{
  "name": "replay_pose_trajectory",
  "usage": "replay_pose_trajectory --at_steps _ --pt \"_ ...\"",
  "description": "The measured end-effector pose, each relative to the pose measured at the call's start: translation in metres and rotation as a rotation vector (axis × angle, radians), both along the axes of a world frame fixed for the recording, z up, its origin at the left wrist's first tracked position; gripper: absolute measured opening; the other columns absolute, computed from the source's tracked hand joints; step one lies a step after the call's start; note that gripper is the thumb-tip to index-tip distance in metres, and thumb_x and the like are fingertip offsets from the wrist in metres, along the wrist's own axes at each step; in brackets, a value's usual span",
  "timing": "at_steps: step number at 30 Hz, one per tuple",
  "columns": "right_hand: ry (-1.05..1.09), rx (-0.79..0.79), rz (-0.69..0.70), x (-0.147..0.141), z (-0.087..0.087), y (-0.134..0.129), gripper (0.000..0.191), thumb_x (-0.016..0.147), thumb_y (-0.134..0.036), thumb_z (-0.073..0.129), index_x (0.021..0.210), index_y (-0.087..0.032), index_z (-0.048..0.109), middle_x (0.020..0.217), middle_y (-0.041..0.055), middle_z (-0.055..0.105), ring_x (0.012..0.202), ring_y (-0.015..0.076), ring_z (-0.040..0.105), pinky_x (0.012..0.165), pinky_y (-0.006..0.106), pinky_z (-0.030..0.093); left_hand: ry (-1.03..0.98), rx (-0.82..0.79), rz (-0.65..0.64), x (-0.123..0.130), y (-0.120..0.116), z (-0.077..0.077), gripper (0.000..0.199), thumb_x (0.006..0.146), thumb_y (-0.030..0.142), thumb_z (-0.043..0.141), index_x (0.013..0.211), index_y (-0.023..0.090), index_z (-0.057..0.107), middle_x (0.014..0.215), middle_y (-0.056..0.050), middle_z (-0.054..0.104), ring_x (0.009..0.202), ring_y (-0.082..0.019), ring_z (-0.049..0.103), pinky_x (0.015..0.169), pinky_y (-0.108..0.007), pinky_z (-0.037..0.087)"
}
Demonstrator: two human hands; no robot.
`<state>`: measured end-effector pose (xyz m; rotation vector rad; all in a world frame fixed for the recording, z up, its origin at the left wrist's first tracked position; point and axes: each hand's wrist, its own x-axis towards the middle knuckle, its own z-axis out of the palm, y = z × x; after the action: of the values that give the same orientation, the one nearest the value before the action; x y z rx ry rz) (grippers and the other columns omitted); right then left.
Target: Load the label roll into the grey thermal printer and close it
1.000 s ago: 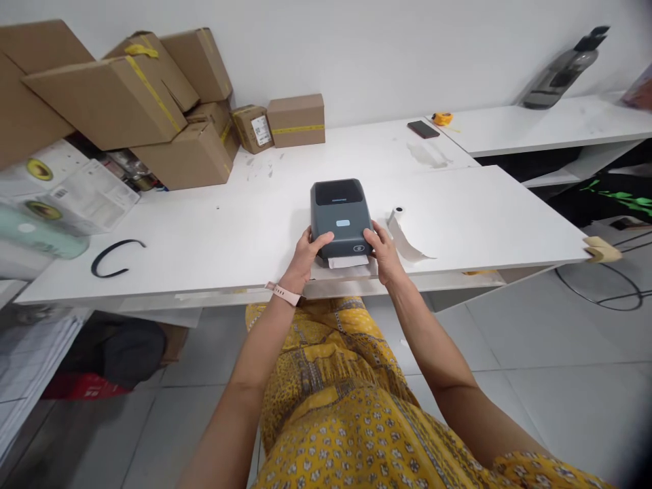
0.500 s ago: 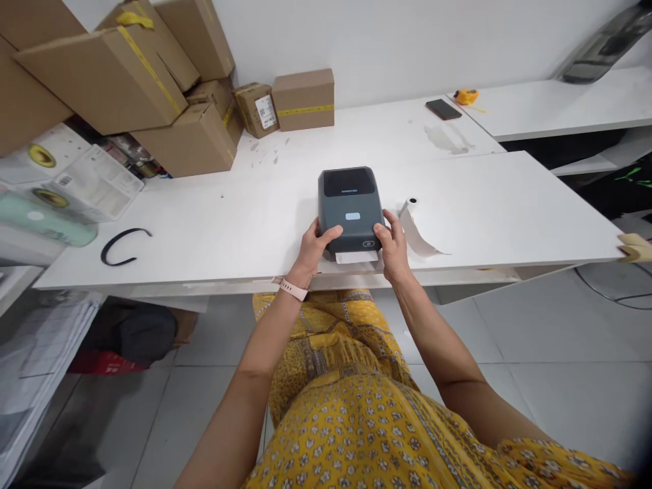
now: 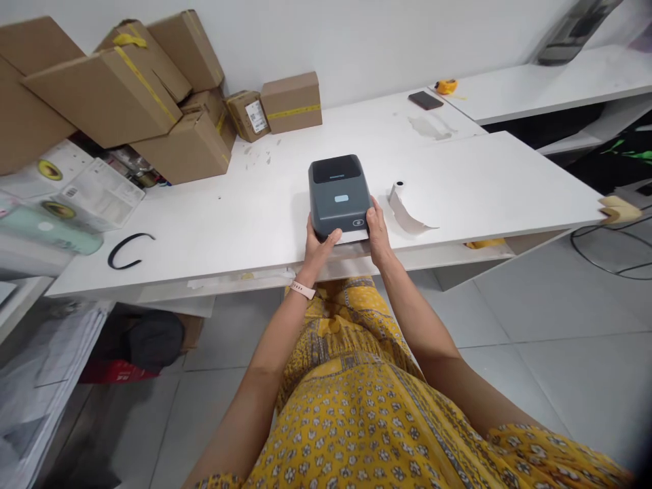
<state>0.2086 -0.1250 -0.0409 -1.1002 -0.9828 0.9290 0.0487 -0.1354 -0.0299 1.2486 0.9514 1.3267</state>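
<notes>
A dark grey label printer (image 3: 339, 198) with a black top window and a light button is gripped between my two hands near the front edge of the white table (image 3: 244, 231). My left hand (image 3: 319, 246) holds its near left corner, thumb on the front. My right hand (image 3: 377, 229) clasps the near right side, with the thumb at the corner. White paper (image 3: 353, 236) sticks out of the printer's front, between my thumbs. To the right lies a small paper roll (image 3: 397, 190) with a curling loose end. The fingers under the printer are partly hidden.
Cardboard boxes (image 3: 112, 95) are stacked at the back left, beside a green bottle (image 3: 61, 227). A black headband (image 3: 116, 251) lies front left. A phone (image 3: 426, 100) and a yellow tape measure (image 3: 446, 87) are at the back right. Cables (image 3: 611, 251) hang off the right end.
My thumbs have slid lower, toward the printer's front edge and the paper. The printer's front appears turned or tilted slightly. The whole view has shifted a little.
</notes>
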Motion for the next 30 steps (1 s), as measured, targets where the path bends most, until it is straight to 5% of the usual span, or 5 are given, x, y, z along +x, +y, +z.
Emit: replay_pose_trajectory --at_steps 6,14,21,26,30 --pt "-0.007 -0.001 0.011 0.000 -0.002 -0.002 0.099 0.079 -0.089 0.055 0.157 -0.028 0.045 0.169 0.0076 0.043 0.158 0.0262 0.039 0.133 0.046 0.030 0.056 0.027 -0.039 -0.008 0.004 -0.005 0.119 0.065 0.047 0.095 0.163 0.027 0.029 0.161 -0.015 0.050 0.147 -0.028 0.051 0.123 -0.041 0.037" --pt "-0.023 -0.002 0.005 0.001 -0.003 -0.001 0.095 0.084 -0.086 0.054 0.158 -0.027 0.044 0.169 0.0089 0.044 0.157 0.0268 0.041 0.133 0.047 0.030 0.334 -0.080 0.196 -0.012 0.010 -0.012 0.103 0.058 0.045 0.100 0.148 0.029 0.051 0.134 -0.011 0.072 0.136 -0.039 0.061 0.117 -0.052 0.042" --pt "-0.035 0.021 -0.049 -0.001 -0.009 -0.003 0.084 0.091 -0.077 0.054 0.156 -0.024 0.046 0.167 0.0126 0.045 0.156 0.0314 0.041 0.131 0.055 0.032 0.603 -0.048 0.258 -0.011 0.004 -0.010 0.088 0.071 0.041 0.092 0.146 0.022 0.052 0.129 -0.013 0.076 0.122 -0.035 0.071 0.104 -0.048 0.055" --pt "-0.373 0.275 -0.195 0.006 0.018 -0.009 0.053 0.101 -0.052 0.057 0.151 -0.035 0.052 0.167 0.0066 0.046 0.157 0.0302 0.040 0.130 0.062 0.029 0.546 -0.006 0.111 -0.022 0.007 -0.014 0.080 0.077 0.031 0.084 0.149 0.023 0.049 0.134 -0.012 0.073 0.124 -0.031 0.071 0.104 -0.045 0.057" --pt "-0.620 0.431 -0.059 0.014 0.041 0.000 0.041 0.107 -0.048 0.045 0.144 -0.037 0.059 0.149 0.0047 0.064 0.146 0.0290 0.051 0.123 0.059 0.040 0.356 0.000 0.057 -0.024 -0.008 -0.012 0.081 0.084 0.028 0.077 0.156 0.025 0.041 0.154 -0.014 0.059 0.132 -0.026 0.065 0.110 -0.040 0.054"
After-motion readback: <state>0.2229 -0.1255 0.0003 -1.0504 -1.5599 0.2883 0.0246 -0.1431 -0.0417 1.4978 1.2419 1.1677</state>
